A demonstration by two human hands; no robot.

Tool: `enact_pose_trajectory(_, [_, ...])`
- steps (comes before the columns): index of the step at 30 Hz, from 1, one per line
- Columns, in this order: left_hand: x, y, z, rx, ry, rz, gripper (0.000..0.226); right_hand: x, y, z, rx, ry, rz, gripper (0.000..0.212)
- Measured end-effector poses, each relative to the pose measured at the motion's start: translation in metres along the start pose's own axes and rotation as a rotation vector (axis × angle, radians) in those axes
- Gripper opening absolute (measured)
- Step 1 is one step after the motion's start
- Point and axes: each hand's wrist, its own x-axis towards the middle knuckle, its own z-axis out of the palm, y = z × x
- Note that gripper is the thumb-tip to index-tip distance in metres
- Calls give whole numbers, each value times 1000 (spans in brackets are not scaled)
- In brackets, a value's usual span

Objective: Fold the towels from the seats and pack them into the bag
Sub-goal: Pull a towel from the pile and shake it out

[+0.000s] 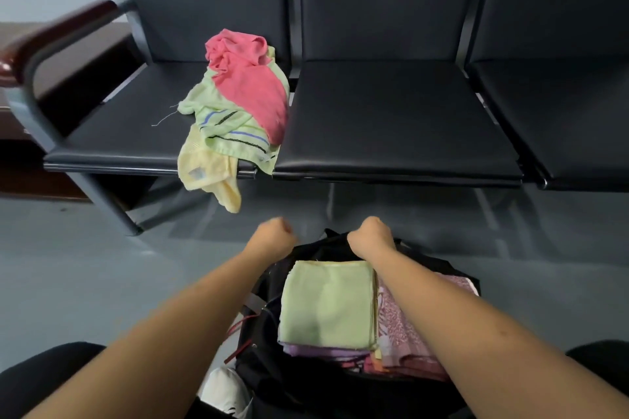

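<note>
Your right hand [372, 235] is curled over the far rim of the bag [289, 384], gripping it. Left hand [275, 233] fisted just beside; can't tell if it holds anything. Folded green towel [326, 303] tops the stack in the bag. Loose towels [238, 102] are heaped on the left seat [119, 133].

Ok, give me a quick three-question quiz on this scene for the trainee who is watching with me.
1. True or false: the pink towel lies on the middle seat.
2. Which folded towel lies on top in the bag? A purple, B green, C yellow.
3. Fill in: the yellow towel hangs over the left seat's ___ edge.
Key: 1 false, it lies on the left seat; 2 B, the folded green towel; 3 front.
</note>
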Motion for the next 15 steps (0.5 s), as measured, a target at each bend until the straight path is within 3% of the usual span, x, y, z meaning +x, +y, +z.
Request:
enact_pose_trajectory(4, [9,19,-95,-153,185,72,11,22,-47,-13,242,-23,-91,6])
enact_pose_trajectory(7, [15,6,-141,-142,356,37,13,30,-81,-26,243,20,-261,17])
enact_pose_trajectory(11, [40,-32,-148,-60,498,27,34,37,-132,-37,161,119,-433,19])
enact_pose_trajectory(15, [65,-54,-149,33,550,166,58,50,-187,-33,131,128,-564,26])
